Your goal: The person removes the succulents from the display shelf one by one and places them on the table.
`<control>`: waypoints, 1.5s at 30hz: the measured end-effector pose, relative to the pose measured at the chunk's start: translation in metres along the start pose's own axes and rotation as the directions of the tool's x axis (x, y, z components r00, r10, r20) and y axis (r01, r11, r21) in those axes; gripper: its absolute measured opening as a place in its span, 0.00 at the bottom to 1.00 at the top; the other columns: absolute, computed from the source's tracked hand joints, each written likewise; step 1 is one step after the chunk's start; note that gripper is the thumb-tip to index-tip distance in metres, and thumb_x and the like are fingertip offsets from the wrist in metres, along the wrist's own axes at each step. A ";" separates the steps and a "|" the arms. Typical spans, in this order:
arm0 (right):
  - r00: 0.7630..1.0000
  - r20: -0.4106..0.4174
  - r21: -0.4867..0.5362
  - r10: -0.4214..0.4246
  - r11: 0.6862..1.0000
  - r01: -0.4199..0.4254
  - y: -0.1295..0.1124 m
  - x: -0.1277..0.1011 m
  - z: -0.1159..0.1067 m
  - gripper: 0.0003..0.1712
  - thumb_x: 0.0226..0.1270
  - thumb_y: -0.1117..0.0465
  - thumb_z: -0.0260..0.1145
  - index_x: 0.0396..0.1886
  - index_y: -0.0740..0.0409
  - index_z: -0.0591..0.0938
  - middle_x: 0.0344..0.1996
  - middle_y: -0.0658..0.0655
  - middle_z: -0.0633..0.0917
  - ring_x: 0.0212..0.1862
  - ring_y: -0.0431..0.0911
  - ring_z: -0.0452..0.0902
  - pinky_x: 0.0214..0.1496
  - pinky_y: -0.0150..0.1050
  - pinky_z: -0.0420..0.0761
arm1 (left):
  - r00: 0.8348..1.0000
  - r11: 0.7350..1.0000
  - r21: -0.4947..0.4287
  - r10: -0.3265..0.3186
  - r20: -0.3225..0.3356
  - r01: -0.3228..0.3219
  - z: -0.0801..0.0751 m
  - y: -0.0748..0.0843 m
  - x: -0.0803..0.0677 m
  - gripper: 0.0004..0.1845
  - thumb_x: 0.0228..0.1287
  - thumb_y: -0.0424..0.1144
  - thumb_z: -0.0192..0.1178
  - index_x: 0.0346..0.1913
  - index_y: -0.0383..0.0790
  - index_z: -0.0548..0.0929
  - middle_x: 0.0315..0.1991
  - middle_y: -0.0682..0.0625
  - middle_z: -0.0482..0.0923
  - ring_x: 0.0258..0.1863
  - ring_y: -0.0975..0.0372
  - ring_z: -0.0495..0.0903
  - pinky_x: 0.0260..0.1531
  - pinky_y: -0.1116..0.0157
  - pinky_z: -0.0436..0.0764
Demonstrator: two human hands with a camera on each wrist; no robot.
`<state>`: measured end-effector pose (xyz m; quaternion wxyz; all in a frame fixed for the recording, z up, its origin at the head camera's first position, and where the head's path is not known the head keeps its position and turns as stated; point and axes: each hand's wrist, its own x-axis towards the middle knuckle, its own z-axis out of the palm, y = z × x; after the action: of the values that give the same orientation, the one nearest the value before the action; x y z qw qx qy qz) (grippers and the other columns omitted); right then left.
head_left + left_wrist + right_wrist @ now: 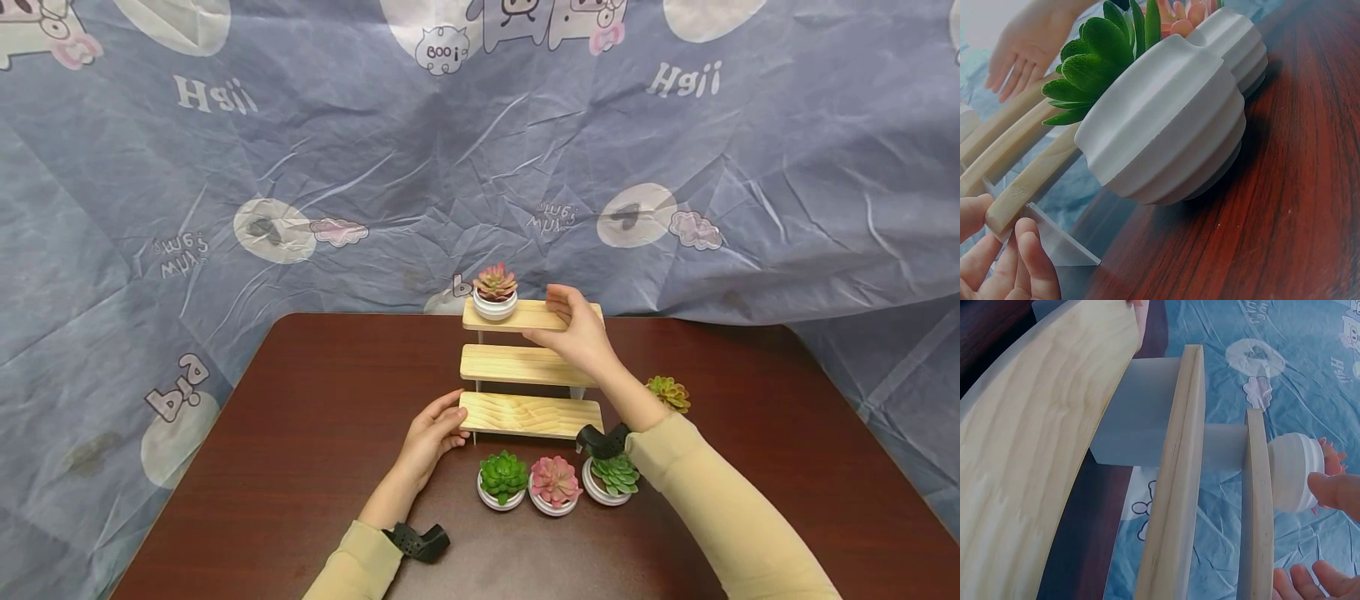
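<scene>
A three-tier wooden display stand [529, 415] stands on the table. My left hand [431, 433] grips the left end of its lowest board; in the left wrist view the thumb lies over the board [1022, 194] and fingers under it. Over the right part of the top board is my right hand [577, 332], fingers loosely bent and holding nothing. A potted reddish succulent [495, 292] sits at that board's left end, apart from the right hand in the head view. In the right wrist view its white pot [1291, 469] appears behind the thumb tip.
Before the stand are a green potted succulent [502, 478], a pink one [555, 483] and another green one [613, 477], partly behind the right wrist's black band. A yellow-green succulent [669, 393] is right of the stand, half hidden by the forearm. Printed cloth [420, 167] hangs behind the table.
</scene>
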<state>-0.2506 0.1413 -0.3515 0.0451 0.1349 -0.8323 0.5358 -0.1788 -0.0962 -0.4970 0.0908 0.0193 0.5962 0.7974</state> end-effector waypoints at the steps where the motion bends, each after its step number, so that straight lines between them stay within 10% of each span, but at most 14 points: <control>1: 1.000 0.002 -0.002 0.002 1.000 -0.002 -0.001 0.001 0.001 0.46 0.53 0.61 0.74 0.68 0.65 0.60 0.65 0.63 0.64 0.66 0.54 0.61 0.66 0.42 0.62 | 1.000 1.000 -0.001 0.000 0.000 0.000 0.000 0.000 0.000 0.29 0.66 0.38 0.59 0.68 0.35 0.64 0.40 0.49 0.78 0.30 0.62 0.78 0.30 0.69 0.79; 45: 1.000 -0.012 -0.089 0.006 0.996 -0.007 -0.018 0.024 0.040 0.45 0.50 0.61 0.75 0.65 0.68 0.63 0.60 0.65 0.68 0.62 0.54 0.66 0.64 0.40 0.65 | 1.000 1.000 -0.006 -0.008 -0.012 0.008 0.000 0.000 0.000 0.27 0.66 0.38 0.59 0.67 0.39 0.67 0.40 0.49 0.77 0.30 0.62 0.78 0.30 0.69 0.79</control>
<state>-0.2658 0.0939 -0.3477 0.0544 0.1268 -0.8555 0.4991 -0.1789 -0.0960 -0.4964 0.0902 0.0119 0.5946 0.7989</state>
